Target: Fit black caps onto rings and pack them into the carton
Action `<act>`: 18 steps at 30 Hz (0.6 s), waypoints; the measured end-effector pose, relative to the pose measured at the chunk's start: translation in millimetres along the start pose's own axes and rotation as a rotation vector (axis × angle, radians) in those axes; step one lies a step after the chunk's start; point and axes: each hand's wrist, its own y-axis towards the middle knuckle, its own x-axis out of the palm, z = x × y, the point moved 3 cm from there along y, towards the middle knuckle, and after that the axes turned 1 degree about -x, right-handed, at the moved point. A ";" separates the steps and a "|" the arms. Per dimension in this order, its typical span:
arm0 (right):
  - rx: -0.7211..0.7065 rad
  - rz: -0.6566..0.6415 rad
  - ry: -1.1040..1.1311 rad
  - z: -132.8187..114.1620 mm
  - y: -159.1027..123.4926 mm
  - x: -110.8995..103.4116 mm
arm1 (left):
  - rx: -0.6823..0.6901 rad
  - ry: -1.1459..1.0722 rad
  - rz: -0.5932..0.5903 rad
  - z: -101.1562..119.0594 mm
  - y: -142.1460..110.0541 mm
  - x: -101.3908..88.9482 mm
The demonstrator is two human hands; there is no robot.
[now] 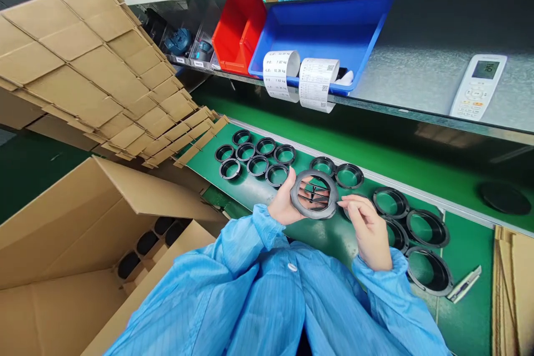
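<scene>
My left hand (284,201) holds a round black air vent (315,212) above the green worktop, its fingers showing through the opening behind the thin slats. My right hand (370,231) is closed in a pinch at the vent's right rim. Whether something small sits between those fingertips, I cannot make out. Left of the vent, several black rings (231,177) stand on the worktop. Two more rings (349,184) lie just behind it. Wider black rings (429,240) are grouped on the right, some partly hidden by my right hand and sleeve.
A white-handled cutter (464,285) lies at right, near cardboard sheets (515,289). An open carton (54,228) with round black parts stands at left, below stacked cardboard dividers (83,55). The shelf bears a red bin (237,33), a blue tray (321,16), label rolls (319,83) and a remote (479,88).
</scene>
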 end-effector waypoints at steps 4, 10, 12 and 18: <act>-0.014 0.015 -0.063 8.5 -6.0 7.6 | -0.100 0.048 0.014 -8.2 3.6 -7.2; -0.065 -0.022 -0.224 12.7 -6.7 15.8 | -0.129 0.069 0.047 -14.4 6.5 -8.4; -0.096 -0.019 -0.301 15.5 -8.4 21.6 | -0.129 0.076 0.055 -17.2 8.4 -11.9; -0.372 -0.262 -0.621 38.4 -33.2 61.3 | -0.164 0.046 0.238 -30.9 10.9 -48.3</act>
